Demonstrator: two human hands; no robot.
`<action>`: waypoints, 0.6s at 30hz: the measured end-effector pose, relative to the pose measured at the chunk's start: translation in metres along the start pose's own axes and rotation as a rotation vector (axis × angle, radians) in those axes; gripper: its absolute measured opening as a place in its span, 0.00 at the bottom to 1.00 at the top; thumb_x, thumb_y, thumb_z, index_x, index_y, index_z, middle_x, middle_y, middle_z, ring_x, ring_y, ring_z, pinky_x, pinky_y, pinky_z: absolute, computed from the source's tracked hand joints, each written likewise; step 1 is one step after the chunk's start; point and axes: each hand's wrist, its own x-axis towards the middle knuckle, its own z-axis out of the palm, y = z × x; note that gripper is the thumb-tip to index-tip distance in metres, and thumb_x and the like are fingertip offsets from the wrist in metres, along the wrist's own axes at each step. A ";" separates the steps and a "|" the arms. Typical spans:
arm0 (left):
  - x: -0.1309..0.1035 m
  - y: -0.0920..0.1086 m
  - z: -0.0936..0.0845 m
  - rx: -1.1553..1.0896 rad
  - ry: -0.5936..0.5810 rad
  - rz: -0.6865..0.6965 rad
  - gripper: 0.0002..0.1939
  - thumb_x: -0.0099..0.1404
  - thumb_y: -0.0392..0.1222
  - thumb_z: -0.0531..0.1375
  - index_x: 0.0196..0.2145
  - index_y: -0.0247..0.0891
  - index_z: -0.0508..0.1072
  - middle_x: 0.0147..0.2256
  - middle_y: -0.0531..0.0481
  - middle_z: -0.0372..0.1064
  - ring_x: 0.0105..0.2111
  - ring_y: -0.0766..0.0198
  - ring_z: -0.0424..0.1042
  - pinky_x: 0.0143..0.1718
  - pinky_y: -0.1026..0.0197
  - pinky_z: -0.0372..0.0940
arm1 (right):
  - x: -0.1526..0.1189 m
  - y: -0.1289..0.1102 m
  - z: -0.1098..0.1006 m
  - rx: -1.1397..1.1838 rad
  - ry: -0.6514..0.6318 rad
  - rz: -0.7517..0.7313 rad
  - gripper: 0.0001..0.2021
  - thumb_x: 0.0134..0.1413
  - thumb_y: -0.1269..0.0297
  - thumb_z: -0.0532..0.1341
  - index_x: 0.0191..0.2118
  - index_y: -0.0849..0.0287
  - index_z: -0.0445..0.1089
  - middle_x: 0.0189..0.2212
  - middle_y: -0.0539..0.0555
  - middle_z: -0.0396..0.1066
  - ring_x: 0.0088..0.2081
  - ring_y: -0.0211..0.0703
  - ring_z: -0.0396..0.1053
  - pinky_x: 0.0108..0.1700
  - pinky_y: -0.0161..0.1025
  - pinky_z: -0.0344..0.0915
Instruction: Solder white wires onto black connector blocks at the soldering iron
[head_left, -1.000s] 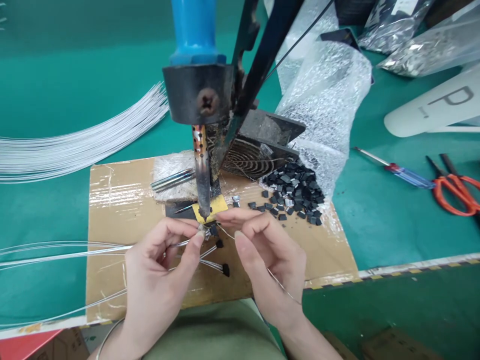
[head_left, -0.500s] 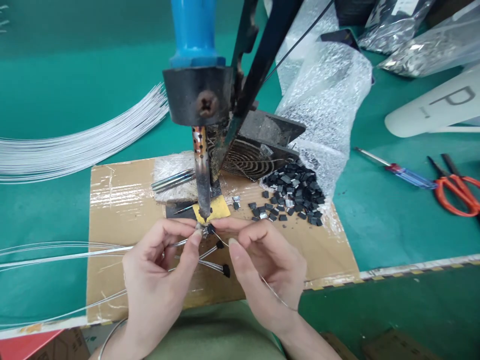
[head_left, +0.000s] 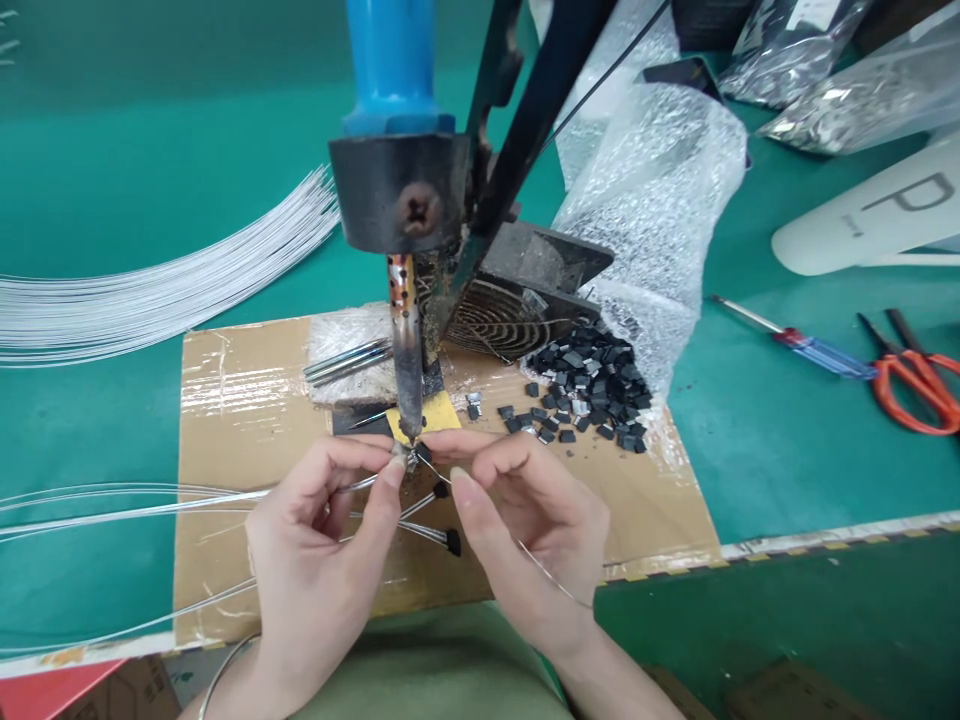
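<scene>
My left hand [head_left: 319,550] pinches a few thin white wires [head_left: 217,502] between thumb and forefinger, close to their stripped ends at a small black connector [head_left: 424,453]. In my right hand [head_left: 544,530] is a thin solder wire [head_left: 551,577], gripped by thumb and fingers. Its front end points up-left at the connector, and its tail runs across the palm. The tip of a stand-mounted soldering iron [head_left: 406,350] comes down between my fingertips, at the wire ends. Whether it touches them is too small to tell. Below lie wires with finished-looking black connectors [head_left: 452,541].
A cardboard sheet [head_left: 240,400] lies under my hands. Loose black connectors [head_left: 592,375] are heaped at right beside bubble wrap [head_left: 652,190]. A white wire bundle [head_left: 187,290] rests at left. Farther right are a screwdriver [head_left: 825,355], orange-handled scissors [head_left: 907,390] and a white cup [head_left: 862,220].
My right thumb and the solder wire have shifted slightly up and left, nearer the iron's tip. My left hand keeps nearly the same place and grip.
</scene>
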 end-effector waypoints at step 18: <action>-0.001 0.009 -0.002 -0.058 -0.051 -0.180 0.04 0.63 0.38 0.68 0.30 0.39 0.79 0.34 0.52 0.79 0.33 0.67 0.77 0.36 0.70 0.70 | 0.013 0.006 -0.021 -0.305 -0.182 -0.314 0.14 0.61 0.78 0.66 0.47 0.53 0.80 0.41 0.52 0.84 0.42 0.44 0.83 0.48 0.41 0.81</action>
